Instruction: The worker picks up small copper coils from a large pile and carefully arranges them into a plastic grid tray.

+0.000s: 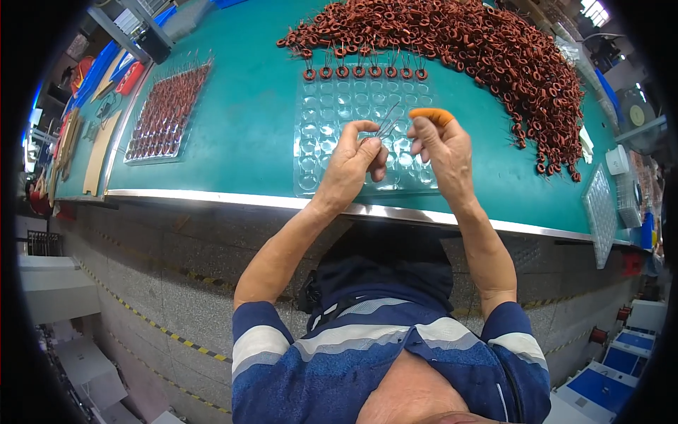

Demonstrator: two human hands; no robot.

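My left hand point(351, 161) is closed, its thumb and fingers pinching a small toroidal coil whose thin wire leads point(387, 124) stick up towards the right. Most of the coil's ring is hidden by the fingers. Just right of the leads, my right hand point(446, 150) is curled with thumb against index finger, which wears an orange finger cot point(432, 114). Whether anything is in that pinch I cannot make out. Both hands are over a clear plastic tray point(308, 152) with round pockets. Along its far edge stands a row of red-brown coils point(359, 71), leads pointing away.
A large heap of loose coils point(487, 60) covers the table's far right. On the left, another clear tray point(161, 116) is filled with coils. Stacked empty trays point(600, 215) lean at the right edge. The green table point(240, 134) has a metal front edge.
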